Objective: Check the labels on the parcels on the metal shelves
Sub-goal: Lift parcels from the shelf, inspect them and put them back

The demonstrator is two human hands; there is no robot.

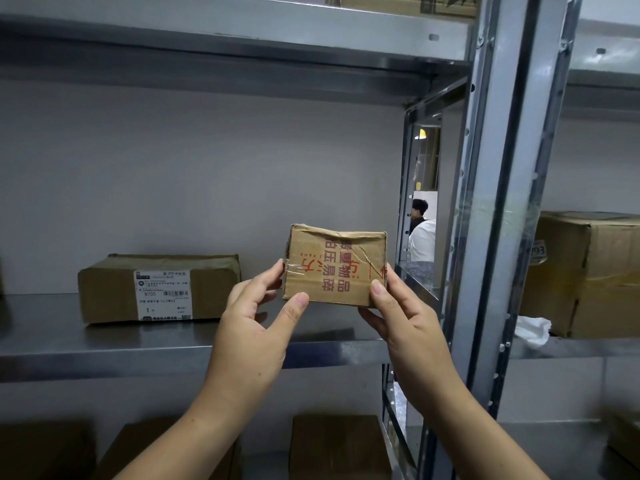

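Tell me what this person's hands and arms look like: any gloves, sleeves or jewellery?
No gloves: the left hand and right hand are bare. The left forearm and right forearm are bare too, with no sleeve in view down to the picture's lower edge. No ring, watch or bracelet shows. The thumbnails look short and unpainted.

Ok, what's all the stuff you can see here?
small parcel: one, brown, red writing, held before middle shelf
flat parcel: one, brown with white label, middle shelf, left
big parcel: one, brown, neighbouring rack, right
crumpled wrapping: one, white, beside the big parcel
lower parcels: at least three, brown, shelf below
top parcels: count unclear, brown, top shelf
metal shelves: two racks, grey, side by side
person behind: one, white top, beyond the racks
left hand: holds small parcel's left end
right hand: holds its right end
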